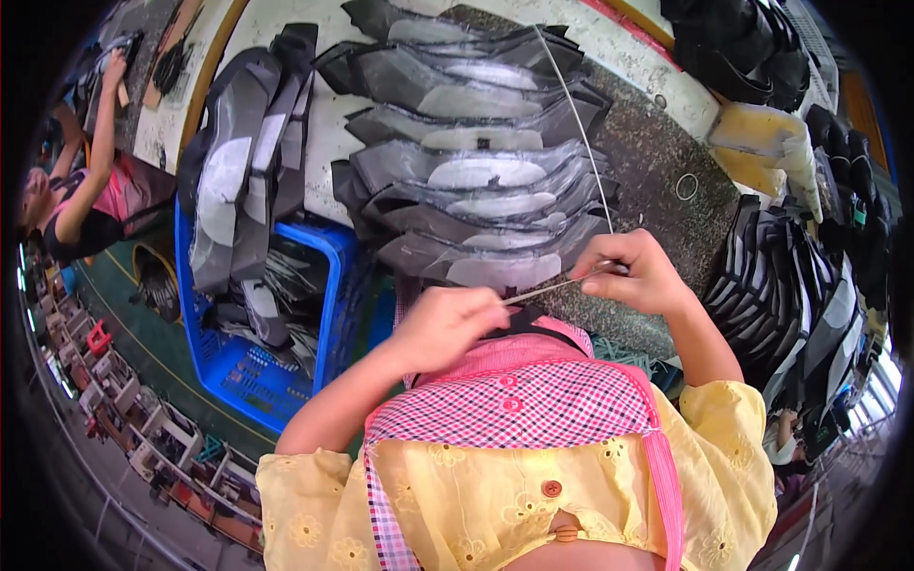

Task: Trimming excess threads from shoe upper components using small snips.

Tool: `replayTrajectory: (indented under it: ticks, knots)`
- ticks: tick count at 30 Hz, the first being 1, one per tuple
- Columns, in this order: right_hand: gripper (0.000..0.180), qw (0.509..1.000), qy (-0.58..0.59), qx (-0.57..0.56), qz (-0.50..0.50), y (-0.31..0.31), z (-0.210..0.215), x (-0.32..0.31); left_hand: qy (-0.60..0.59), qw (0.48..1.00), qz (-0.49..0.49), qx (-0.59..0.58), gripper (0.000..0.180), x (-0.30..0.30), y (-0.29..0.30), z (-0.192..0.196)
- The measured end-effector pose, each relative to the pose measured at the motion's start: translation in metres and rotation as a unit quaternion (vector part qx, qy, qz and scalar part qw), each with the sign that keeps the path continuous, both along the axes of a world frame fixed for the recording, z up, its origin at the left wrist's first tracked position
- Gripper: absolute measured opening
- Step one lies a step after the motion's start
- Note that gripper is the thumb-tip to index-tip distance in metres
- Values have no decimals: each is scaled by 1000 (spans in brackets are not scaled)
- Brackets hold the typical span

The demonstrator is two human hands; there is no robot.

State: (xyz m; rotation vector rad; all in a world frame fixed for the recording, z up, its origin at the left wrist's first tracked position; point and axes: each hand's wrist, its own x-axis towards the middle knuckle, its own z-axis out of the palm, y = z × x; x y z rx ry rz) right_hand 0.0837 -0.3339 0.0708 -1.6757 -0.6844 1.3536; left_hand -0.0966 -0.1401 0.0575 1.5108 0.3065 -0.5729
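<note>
A thin pale cord (545,289) is stretched between my two hands, just in front of my checked pink apron (495,400). My left hand (449,328) is closed around one end, its fingers slightly blurred. My right hand (633,273) pinches the other part, and a small dark metal piece shows at its fingers, too little of it visible to name. From the right hand a white strand (575,109) runs up across the table. Beyond my hands lies a row of overlapping dark grey pieces (486,171) with pale patches, resembling shoe uppers.
More grey pieces (233,167) hang over a blue plastic crate (328,276) at the left, which has others inside. Dark stacked pieces (776,276) stand at the right, near yellowish foam blocks (757,143). A thin ring (685,187) lies on the speckled tabletop (657,152). Another person (95,181) works far left.
</note>
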Motion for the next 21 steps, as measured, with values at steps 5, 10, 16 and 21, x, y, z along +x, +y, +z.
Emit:
replayTrajectory:
  ticks: [5,10,16,21]
  knots:
    - [6,991,-8,-69,-114,-31,-43,-44,-51,981,76,169,18,-13,33,-28]
    - [7,978,-44,-98,-180,-59,-58,-34,-10,953,149,264,17,-18,55,-53]
    - [6,976,-69,-90,-184,-87,-62,-28,23,948,159,273,21,-15,52,-66]
    - [3,969,-63,-80,-224,-110,-75,-8,24,948,164,272,22,-7,48,-73]
